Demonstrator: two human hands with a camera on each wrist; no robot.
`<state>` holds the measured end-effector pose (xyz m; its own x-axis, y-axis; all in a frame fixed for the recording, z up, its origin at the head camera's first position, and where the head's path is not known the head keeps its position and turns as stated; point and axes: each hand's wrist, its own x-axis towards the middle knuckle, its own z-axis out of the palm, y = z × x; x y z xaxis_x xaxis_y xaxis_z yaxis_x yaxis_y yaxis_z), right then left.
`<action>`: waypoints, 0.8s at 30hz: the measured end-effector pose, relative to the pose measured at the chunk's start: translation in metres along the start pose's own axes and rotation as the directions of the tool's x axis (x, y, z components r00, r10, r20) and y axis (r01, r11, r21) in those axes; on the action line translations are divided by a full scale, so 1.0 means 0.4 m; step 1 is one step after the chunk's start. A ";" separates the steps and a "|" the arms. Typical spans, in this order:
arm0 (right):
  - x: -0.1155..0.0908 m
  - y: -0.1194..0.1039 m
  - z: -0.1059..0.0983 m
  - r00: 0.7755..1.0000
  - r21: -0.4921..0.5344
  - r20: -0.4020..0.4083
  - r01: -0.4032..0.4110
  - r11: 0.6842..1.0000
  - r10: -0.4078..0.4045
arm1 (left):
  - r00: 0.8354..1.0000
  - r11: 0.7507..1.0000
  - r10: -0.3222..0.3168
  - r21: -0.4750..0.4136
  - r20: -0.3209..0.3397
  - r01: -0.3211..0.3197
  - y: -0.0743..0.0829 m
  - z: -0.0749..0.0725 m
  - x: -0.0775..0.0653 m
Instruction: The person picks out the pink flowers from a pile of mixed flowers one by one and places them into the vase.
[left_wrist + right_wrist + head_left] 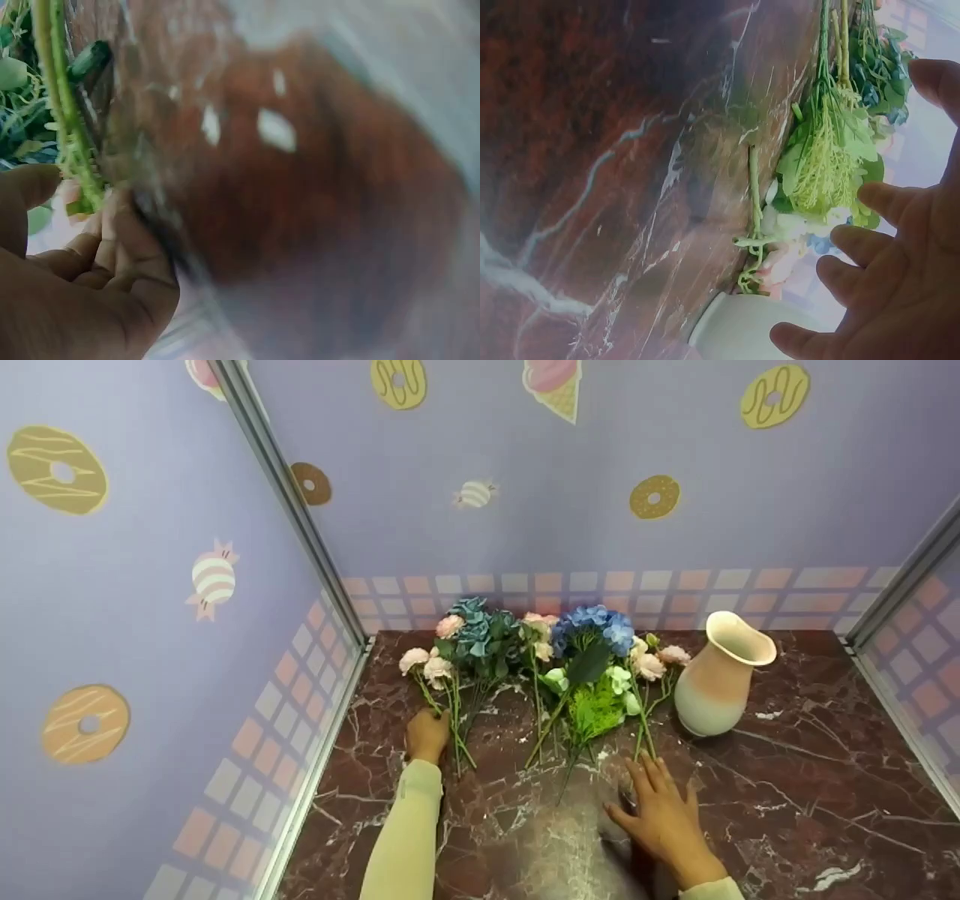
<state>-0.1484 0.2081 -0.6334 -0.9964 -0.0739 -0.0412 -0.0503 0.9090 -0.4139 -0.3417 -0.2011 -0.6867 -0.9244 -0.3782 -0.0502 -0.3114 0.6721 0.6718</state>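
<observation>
Lying at the left on the surface (810, 787): pale pink flowers (437, 672) with ruffled heads toward the back, green stems (thin, bare lower down) pinched between left fingers (146, 247). Lying at the right: more pink-and-cream flowers (649, 666), stem ends close to right fingers (643, 774).
</observation>
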 end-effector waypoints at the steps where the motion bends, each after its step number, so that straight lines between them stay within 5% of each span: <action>1: -0.003 -0.003 0.005 1.000 0.001 0.006 0.001 1.000 -0.001 | 1.000 1.000 -0.018 -0.007 0.014 0.018 -0.006 -0.001 0.002; 10: -0.023 -0.023 0.028 0.998 0.030 0.059 0.006 1.000 -0.008 | 0.971 0.975 -0.221 0.000 0.085 0.222 0.009 -0.045 -0.009; 17: -0.023 -0.031 0.042 0.997 0.072 0.071 0.021 0.997 -0.026 | 0.967 0.965 -0.184 -0.154 0.174 0.211 -0.070 -0.026 0.078; 20: -0.026 -0.032 0.048 0.996 0.080 0.077 0.037 0.996 -0.043 | 0.946 0.900 -0.224 -0.323 0.236 0.294 -0.096 -0.014 0.102; 24: -0.027 -0.038 0.055 0.994 0.073 0.073 0.071 0.995 -0.076 | 0.917 0.777 -0.276 -0.494 0.289 0.390 -0.056 -0.060 0.040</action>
<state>-0.1354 0.1861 -0.6468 -0.9821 -0.1727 -0.0757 -0.1158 0.8689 -0.4812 -0.3441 -0.2374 -0.6846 -0.8251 -0.3484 -0.4449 -0.4933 0.0603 0.8678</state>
